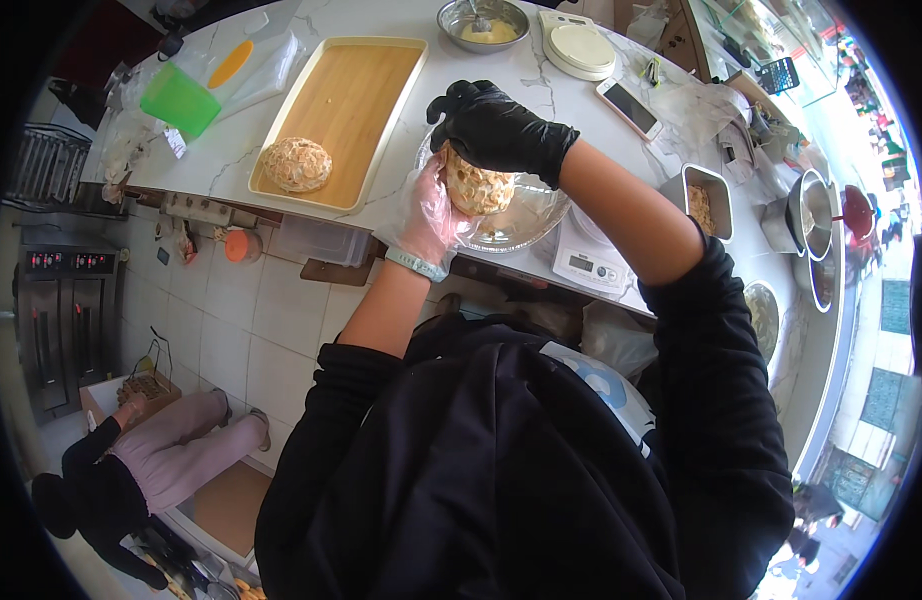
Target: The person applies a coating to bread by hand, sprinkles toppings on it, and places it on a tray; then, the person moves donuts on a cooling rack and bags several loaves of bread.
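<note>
A round bun coated in pale flakes (484,190) is held over a shiny foil tray (526,222) near the counter's front edge. My left hand (429,212), in a clear plastic glove, cups the bun from the left and below. Over its top lies my right hand (496,128) in a black glove, fingers curled, hiding the bun's upper side. The right fingertips are partly out of sight. A second flake-coated bun (298,165) rests at the near left end of a wooden-coloured rectangular tray (346,95).
Behind my hands stand a metal bowl with yellow filling (489,36) and a round white scale (579,48). At right are a phone (629,108), a digital scale (588,266) and a metal pan of flakes (719,205). Another person (151,465) bends over a box at lower left.
</note>
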Tool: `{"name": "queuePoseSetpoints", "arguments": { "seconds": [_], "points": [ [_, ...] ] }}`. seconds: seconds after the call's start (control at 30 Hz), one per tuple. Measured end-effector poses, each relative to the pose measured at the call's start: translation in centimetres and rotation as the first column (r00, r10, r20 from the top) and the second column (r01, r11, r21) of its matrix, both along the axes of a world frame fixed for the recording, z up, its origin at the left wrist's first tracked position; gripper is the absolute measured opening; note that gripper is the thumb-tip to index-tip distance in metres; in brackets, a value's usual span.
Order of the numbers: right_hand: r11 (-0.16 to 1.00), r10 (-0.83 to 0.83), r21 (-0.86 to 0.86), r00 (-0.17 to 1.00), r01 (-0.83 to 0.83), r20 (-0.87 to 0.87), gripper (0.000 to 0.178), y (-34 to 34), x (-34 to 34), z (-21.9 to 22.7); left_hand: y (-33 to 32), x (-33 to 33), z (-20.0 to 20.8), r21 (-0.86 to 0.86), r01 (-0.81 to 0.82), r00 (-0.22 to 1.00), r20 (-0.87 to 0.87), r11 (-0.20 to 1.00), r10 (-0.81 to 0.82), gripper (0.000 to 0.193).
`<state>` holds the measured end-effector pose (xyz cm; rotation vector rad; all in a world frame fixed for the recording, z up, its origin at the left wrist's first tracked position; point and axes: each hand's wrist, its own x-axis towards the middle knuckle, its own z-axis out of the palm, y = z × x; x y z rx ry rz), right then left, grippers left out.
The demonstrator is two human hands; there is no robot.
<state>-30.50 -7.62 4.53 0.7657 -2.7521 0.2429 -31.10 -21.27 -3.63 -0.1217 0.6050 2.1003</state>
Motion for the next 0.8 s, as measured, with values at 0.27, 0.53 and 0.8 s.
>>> {"name": "queuePoseSetpoints", "arguments": {
  "seconds": [0.27,0.53,0.8],
  "points": [
    [1.000,0.019,0.024,0.999,-0.018,-0.038,0.008,0.10,-0.56,-0.55,-0.11,-0.39,-0.53,-0.043,0.001,1.000,-0.020,0.999,-0.001,0.044],
    [0.999,0.015,0.049,0.998,-0.013,-0.057,0.008,0.06,-0.96,-0.24,-0.06,-0.65,-0.92,0.004,0.021,0.998,-0.053,1.000,-0.020,0.050],
    [0.997,0.079,-0.006,0.990,-0.080,-0.113,0.008,0.78,-0.50,-0.17,-0.22,-0.64,-0.36,0.060,0.054,0.998,-0.029,0.997,-0.052,0.059]
  ]
}}
